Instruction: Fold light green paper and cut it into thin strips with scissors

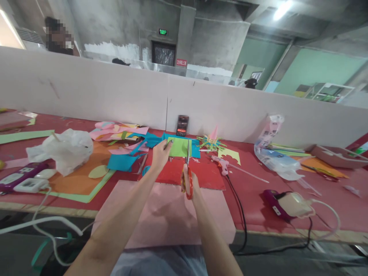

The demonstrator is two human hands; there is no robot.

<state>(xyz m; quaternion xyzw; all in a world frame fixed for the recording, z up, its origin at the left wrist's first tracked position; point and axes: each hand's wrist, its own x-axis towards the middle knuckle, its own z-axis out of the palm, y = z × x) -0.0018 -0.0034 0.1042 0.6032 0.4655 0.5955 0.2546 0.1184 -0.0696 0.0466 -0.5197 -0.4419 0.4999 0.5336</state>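
My left hand (pixel 161 154) grips the left edge of a light green sheet of paper (pixel 178 147), thumb on top. Closed around the handles of red-handled scissors (pixel 189 183), my right hand (pixel 192 180) points the blades away from me, at the right part of the green sheet. Whether the blades are parted is too small to tell. Blue paper (pixel 196 149) lies behind and beside the green sheet. Below my hands are a red sheet (pixel 166 174) and a large pink board (pixel 152 214) at the table's front.
To the right lie a pink glue gun (pixel 223 165) with a black cord, a craft piece of green strips (pixel 212 142) and a plastic bag (pixel 276 161). Left are paper scraps (pixel 120 132), a white bag (pixel 69 149) and a power strip (pixel 21 178). A phone (pixel 182 125) leans against the partition.
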